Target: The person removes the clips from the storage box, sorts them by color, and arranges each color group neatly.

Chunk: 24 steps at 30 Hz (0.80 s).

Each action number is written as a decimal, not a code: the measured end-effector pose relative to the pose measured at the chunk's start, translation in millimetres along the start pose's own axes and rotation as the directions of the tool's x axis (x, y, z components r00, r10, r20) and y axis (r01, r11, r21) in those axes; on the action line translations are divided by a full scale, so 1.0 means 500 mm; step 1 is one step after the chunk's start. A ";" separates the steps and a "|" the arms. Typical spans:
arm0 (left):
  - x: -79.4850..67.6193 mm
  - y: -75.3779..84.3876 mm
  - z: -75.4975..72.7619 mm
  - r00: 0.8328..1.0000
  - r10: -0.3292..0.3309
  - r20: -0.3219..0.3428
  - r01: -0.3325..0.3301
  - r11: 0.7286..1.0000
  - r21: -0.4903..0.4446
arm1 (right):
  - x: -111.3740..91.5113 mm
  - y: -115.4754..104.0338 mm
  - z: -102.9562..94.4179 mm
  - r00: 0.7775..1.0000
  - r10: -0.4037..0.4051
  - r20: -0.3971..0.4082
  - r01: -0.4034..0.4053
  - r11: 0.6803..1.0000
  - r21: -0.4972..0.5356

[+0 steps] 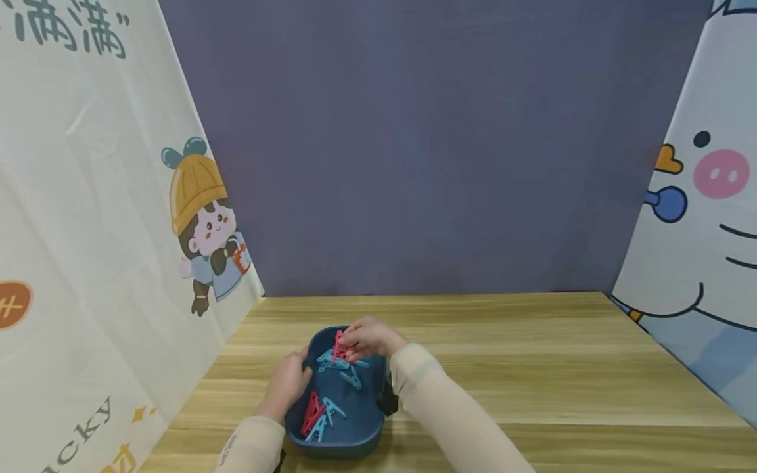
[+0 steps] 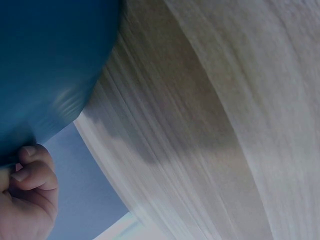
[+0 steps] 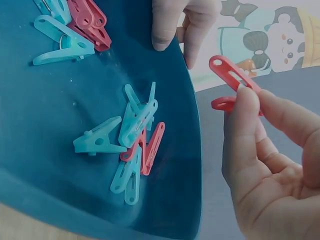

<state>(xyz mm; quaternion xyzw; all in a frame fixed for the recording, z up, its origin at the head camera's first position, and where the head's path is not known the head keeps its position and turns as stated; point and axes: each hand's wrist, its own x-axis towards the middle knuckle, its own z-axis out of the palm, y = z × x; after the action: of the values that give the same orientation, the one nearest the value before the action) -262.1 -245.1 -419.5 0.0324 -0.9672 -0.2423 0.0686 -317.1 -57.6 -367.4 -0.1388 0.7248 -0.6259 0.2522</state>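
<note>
A dark blue basin [image 1: 353, 420] stands on the wooden table. My left hand [image 1: 288, 384] grips its left rim, the thumb inside and curled fingers outside, as the left wrist view also shows of those fingers [image 2: 37, 172]. Above the far end, my right hand [image 1: 374, 337] pinches a red clothespin [image 3: 232, 75] between thumb and fingers. Below it in the basin lies a pile of light blue clothespins [image 3: 137, 122] with a red one [image 3: 154, 150] among them. More red clothespins [image 1: 312, 414] and light blue clothespins [image 1: 332, 406] lie together at the near end.
The wood-grain table [image 1: 503, 368] extends to the right of the basin. A plain purple-grey panel [image 1: 414, 164] rises behind it. Printed white sheets with cartoon figures flank both sides, a left sheet [image 1: 89, 197] and a right sheet [image 1: 680, 263]. A black device [image 1: 387, 399] sits by the right wrist.
</note>
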 end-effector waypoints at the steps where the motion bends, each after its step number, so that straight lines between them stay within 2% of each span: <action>1: -0.001 -0.001 0.000 1.000 0.010 -0.004 -0.010 1.000 0.004 | -0.001 0.000 -0.002 1.000 0.001 0.002 -0.001 1.000 0.001; 6: -0.005 -0.002 0.001 0.999 0.042 -0.013 -0.041 0.999 0.006 | -0.009 -0.001 -0.015 1.000 -0.003 0.010 0.003 1.000 0.001; 24: -0.001 -0.010 0.001 0.998 0.060 -0.026 -0.060 0.998 -0.021 | -0.024 0.005 -0.057 1.000 -0.006 -0.014 0.007 0.999 0.041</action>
<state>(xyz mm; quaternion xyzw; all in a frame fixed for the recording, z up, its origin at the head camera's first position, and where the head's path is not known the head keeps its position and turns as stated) -261.4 -249.3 -422.4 0.0057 -0.9641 -0.2504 0.0883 -322.1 -27.3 -364.9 -0.1315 0.7131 -0.6425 0.2479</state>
